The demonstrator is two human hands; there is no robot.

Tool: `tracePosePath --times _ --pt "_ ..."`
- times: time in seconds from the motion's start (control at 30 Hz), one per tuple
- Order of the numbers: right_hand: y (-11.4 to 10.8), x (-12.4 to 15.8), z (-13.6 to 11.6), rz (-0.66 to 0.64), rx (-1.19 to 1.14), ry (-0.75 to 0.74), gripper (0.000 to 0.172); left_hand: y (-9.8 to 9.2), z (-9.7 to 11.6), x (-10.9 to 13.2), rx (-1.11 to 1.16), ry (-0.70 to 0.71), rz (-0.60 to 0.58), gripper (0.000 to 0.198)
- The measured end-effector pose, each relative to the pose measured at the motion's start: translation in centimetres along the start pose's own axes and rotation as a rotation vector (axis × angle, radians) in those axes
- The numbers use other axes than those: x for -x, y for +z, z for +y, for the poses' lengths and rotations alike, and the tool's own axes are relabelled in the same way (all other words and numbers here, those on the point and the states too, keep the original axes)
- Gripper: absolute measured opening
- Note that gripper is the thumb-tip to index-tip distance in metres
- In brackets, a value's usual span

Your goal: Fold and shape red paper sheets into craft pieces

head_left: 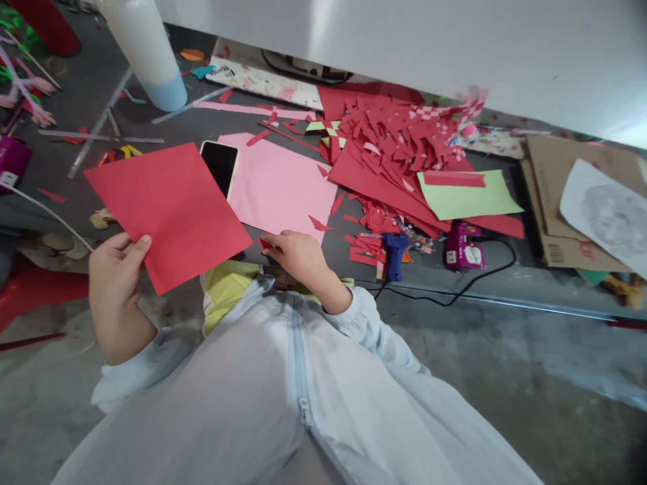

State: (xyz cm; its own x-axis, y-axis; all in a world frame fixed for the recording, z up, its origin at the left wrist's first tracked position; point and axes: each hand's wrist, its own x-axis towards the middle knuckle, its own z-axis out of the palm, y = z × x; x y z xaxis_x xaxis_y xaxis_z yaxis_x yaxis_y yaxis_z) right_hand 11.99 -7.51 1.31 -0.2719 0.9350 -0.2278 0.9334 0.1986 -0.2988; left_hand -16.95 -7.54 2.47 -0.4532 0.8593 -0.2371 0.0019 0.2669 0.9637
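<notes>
My left hand (pixel 116 276) pinches a sheet of red paper (pixel 172 212) by its lower left edge, thumb on top, and holds it up over the table's front edge. My right hand (pixel 298 256) is at the table edge, its fingers closed on a small red piece (pixel 265 244) whose kind I cannot make out. Just beyond that hand lies a pink paper sheet (pixel 278 178) with red scraps on it. A phone with a dark screen (pixel 221 168) rests on the pink sheet's left part, partly hidden by the red sheet.
A heap of cut red paper (pixel 394 135) covers the table's middle, a light green sheet (pixel 468 195) beside it. Near the front edge are a blue glue gun (pixel 395 256) and a purple box (pixel 464 246) with a black cable. Cardboard (pixel 566 202) lies right; a white bottle (pixel 146 50) stands left.
</notes>
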Motion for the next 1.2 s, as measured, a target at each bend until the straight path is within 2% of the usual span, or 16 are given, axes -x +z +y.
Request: tracePosePath --times 0.2,0.33,0.43,0.6,0.77,0.83,0.93,1.03,1.13,1.2 --pt "0.2 2.4 1.5 0.022 0.011 0.060 0.029 1.3 0.1 0.0 -0.015 0.020 -0.040 0.037" --pt "0.1 4.6 3.9 0.065 0.013 0.152 0.027 2.3 0.0 -0.2 -0.004 0.091 -0.093 0.037" --pt "0.0 5.9 6.2 0.111 0.023 0.264 0.027 3.1 0.2 -0.1 -0.022 0.092 -0.145 0.040" --pt "-0.7 6.8 10.0 0.194 0.043 0.432 0.027 4.8 1.5 -0.3 -0.015 0.033 -0.282 0.050" --pt "-1.9 6.8 12.2 0.245 0.049 0.518 0.029 6.5 2.7 0.1 0.029 0.097 -0.359 0.047" --pt "-2.4 6.5 12.0 0.252 0.039 0.508 0.033 6.8 2.9 0.3 0.028 0.115 -0.376 0.043" --pt "-2.9 5.5 10.1 0.233 0.026 0.425 0.038 7.0 3.0 0.6 -0.003 0.116 -0.394 0.040" --pt "-3.0 4.0 7.1 0.086 0.124 0.264 0.043 7.1 3.2 0.8 -0.052 0.116 -0.390 0.037" --pt "-3.0 2.9 4.9 0.037 0.143 0.241 0.040 7.2 3.4 0.8 -0.080 0.140 -0.399 0.037" --pt "-2.9 2.8 4.6 0.019 0.156 0.266 0.039 7.3 3.5 0.8 -0.083 0.151 -0.422 0.038"
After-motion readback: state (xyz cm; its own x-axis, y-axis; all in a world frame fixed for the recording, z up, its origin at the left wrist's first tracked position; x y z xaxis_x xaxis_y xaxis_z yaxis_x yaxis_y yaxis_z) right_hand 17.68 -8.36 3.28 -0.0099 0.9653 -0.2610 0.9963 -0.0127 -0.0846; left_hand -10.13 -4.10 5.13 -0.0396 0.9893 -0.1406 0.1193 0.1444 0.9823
